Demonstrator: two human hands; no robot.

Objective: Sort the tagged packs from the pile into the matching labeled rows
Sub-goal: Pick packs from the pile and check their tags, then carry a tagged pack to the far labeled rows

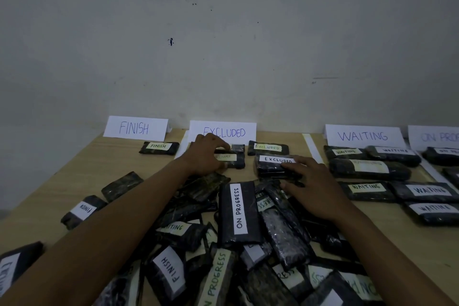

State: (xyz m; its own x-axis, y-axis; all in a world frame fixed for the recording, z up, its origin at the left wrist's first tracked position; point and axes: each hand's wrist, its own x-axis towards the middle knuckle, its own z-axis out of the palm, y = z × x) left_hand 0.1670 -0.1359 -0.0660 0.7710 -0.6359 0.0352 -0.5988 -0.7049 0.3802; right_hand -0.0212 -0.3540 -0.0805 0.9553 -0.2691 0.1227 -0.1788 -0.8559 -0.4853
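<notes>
A pile of black tagged packs [238, 231] covers the near middle of the table. My left hand [206, 154] reaches to the EXCLUDED sign [223, 131] and grips a black pack with a pale tag [233, 160], fingers curled over its far edge. My right hand [313, 181] lies on another EXCLUDED pack [270, 165], fingers on its near right corner and the thumb under its near edge. A third EXCLUDED pack [268, 148] lies behind it. One FINISH pack [159, 148] sits below the FINISH sign [135, 128].
Several WAITING packs [370, 169] fill the row under the WAITING sign [362, 135] at right. An ON PROGRESS sign [434, 136] is cut off at the far right edge. White paper strips [313, 146] separate the rows. A wall rises right behind the signs.
</notes>
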